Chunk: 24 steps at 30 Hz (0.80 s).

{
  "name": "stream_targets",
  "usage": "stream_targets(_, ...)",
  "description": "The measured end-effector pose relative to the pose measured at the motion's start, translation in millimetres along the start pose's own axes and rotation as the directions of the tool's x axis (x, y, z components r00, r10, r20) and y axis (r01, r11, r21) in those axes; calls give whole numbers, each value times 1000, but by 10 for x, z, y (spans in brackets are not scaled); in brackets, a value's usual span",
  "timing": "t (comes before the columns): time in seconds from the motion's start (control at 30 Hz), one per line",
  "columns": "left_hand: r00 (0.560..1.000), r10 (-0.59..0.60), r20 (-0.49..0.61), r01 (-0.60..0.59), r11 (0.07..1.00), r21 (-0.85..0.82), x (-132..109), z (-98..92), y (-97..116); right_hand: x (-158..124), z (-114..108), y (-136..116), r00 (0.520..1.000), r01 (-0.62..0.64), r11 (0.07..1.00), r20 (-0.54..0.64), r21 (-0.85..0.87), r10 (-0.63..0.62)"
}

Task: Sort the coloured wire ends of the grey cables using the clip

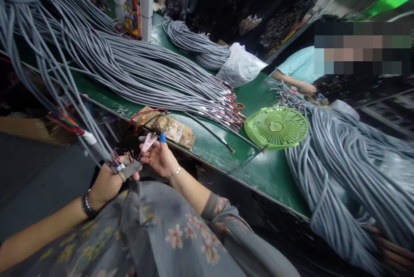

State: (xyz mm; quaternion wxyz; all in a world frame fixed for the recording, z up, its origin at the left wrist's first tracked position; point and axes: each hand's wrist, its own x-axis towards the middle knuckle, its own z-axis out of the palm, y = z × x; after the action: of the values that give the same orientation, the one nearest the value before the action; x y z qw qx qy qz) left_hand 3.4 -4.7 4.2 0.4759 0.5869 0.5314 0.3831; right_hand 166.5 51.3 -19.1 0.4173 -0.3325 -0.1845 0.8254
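Observation:
My left hand is closed around the stripped ends of a few grey cables that hang down from the upper left; coloured inner wires stick out above its fingers. My right hand, with a blue cap on one fingertip and pale covers on others, pinches thin coloured wires at those cable ends. Both hands sit over my lap, just in front of the green table.
A large bundle of grey cables lies across the table, its stripped ends near a green fan. Another heap of cables fills the right. A taped brown packet, a plastic bag and a co-worker's arm are beyond.

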Motion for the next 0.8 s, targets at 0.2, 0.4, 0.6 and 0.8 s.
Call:
stream_targets(0.2, 996, -5, -90, -3, 995, -98, 0, 23, -64, 18, -4, -48, 998, 53, 998, -21, -42, -54)
stream_targets(0.4, 991, -19, -130, 1, 991, -132, 68, 87, -128, 49, -64, 30, 987, 153, 969, -21, -192, -160)
stream_targets(0.6, 989, -68, -131, 45, 985, -167, 112, 143, -61, 48, -97, 88, 904, 359, 817, -51, -451, -425)
stream_targets(0.8, 989, -55, -138, 32, 987, -159, 98, 128, -107, 92, 1, 98, 979, 189, 980, -58, -66, -193)
